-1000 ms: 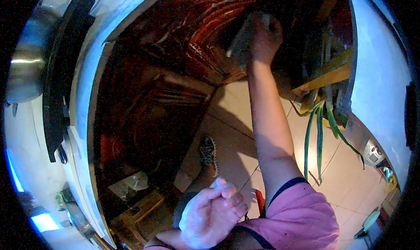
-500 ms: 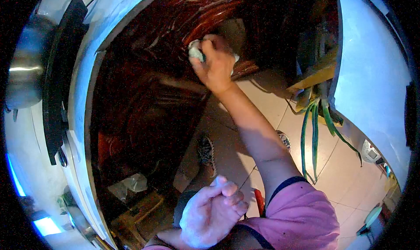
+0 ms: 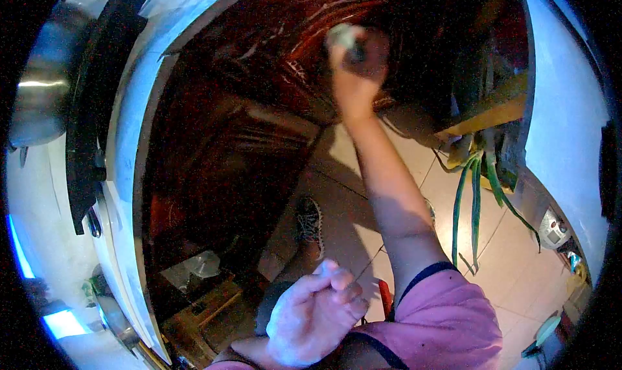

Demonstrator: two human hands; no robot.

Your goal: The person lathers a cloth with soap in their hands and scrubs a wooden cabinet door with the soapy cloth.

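My right hand [image 3: 356,72] is stretched out to the dark carved wooden panel [image 3: 259,65], closed around a crumpled whitish cloth [image 3: 343,36]. Motion blurs the fingers, and most of the cloth is hidden in the grip. It appears to lie against the glossy red-brown carving. Close to my body, my left hand [image 3: 314,318] is held up with its fingers curled in. Nothing shows in that hand, and it touches none of the furniture.
Green long-leaved stalks [image 3: 476,201] hang at the right by a wooden ledge [image 3: 492,111]. White-edged panels stand at both sides. A clear plastic bag [image 3: 202,264] lies low on the left. My shoe [image 3: 309,221] rests on the tiled floor [image 3: 414,169]. A metal pot [image 3: 42,85] is far left.
My right hand has moved up and to the right across the carved wood with the cloth. The view has shifted slightly. My left hand keeps its curled pose.
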